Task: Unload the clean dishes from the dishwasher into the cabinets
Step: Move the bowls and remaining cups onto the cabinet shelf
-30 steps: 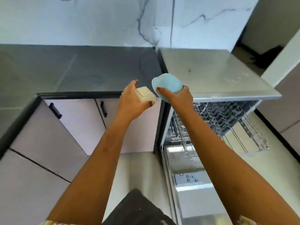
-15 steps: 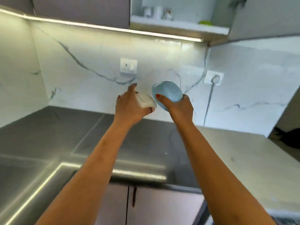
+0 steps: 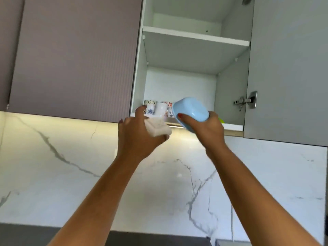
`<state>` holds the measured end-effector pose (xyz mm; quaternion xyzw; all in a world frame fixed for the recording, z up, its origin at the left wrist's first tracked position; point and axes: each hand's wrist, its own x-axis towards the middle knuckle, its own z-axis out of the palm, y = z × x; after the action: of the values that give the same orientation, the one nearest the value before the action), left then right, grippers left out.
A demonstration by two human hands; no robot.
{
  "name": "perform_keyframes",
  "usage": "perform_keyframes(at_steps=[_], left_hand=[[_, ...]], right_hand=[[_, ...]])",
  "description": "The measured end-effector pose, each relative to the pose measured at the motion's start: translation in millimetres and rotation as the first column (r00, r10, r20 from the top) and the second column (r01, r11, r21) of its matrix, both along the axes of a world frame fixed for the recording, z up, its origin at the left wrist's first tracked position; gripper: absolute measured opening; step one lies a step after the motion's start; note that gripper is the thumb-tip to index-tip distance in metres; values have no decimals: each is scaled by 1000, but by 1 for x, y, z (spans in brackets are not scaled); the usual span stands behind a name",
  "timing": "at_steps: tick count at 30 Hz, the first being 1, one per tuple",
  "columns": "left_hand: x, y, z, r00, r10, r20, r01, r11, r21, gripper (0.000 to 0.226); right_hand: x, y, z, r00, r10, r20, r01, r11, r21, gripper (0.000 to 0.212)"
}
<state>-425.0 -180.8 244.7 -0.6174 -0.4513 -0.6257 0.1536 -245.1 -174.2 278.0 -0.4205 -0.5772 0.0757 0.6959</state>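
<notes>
A white marble-veined wall (image 3: 53, 174) ran under a row of wall cabinets, one of which, the open cabinet (image 3: 229, 86), stood with its door swung right. On its bottom shelf (image 3: 232, 127), at the left front corner, a few patterned cups (image 3: 158, 108) already stood, and something green showed near the right front edge; the upper shelf (image 3: 195, 37) looked bare. The left hand (image 3: 140, 137) was closed around a small cream dish (image 3: 158, 127), just below the shelf's front edge. The right hand (image 3: 209, 130) gripped a pale blue bowl (image 3: 190, 110), tilted, at the shelf's front edge, thumb on its rim. Neither piece was set down yet. How much remained in the dishwasher could not be told, since it was out of sight.
</notes>
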Motion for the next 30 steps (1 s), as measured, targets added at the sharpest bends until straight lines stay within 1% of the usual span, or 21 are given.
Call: perform_keyframes(at_steps=[2,4,6,8,10,15,17,20,21,23,25,26,28,29,30], left_hand=[[7,18,24,1000,-7,-9,7,1000,18,96],[16,38,46,1000,3,-9,-2,1000,8,96],[29,60,66,1000,-11,3,11,1000,-9,96],[41,82,82,999,-34,16,34,999,-22,96],[55,105,95,1000,-19,0,19,999,-37,95],[84,155,120,996,16,-90,-23,996,-82,93],[95,172,129,993,20,-120,-31,995,-91,91],[102,194,139,989,50,-141,-60,996,-68,87],[105,204,140,987,61,-151,-71,996,-57,86],[105,216,135,983,83,-163,-92,995,-46,84],[105,225,131,983,99,-157,-106,994,-37,82],[105,228,130,982,112,-154,-116,993,-21,81],[104,229,129,979,139,-151,-138,990,14,79],[105,230,129,978,142,-155,-141,990,13,79],[106,229,129,975,146,-170,-147,989,9,80]], right_hand=[[10,20,30,1000,-24,13,24,999,38,77],[22,42,59,998,-59,37,57,997,43,87],[37,66,85,995,-86,50,85,996,17,92],[51,91,106,987,-132,86,136,990,-41,94],[63,117,121,971,-190,148,207,973,-107,98],[75,177,137,909,-244,338,332,915,-231,100],[79,199,141,884,-229,408,358,892,-276,105],[83,229,148,822,-180,540,427,822,-376,110],[87,239,151,790,-172,588,467,791,-395,107],[92,251,156,731,-130,670,524,735,-430,91],[93,261,159,722,-20,691,510,691,-513,74],[93,266,159,717,36,696,509,656,-557,68],[89,272,157,702,81,708,532,602,-596,55],[87,274,157,697,84,712,540,591,-599,51],[85,276,157,697,80,713,541,594,-596,56]])
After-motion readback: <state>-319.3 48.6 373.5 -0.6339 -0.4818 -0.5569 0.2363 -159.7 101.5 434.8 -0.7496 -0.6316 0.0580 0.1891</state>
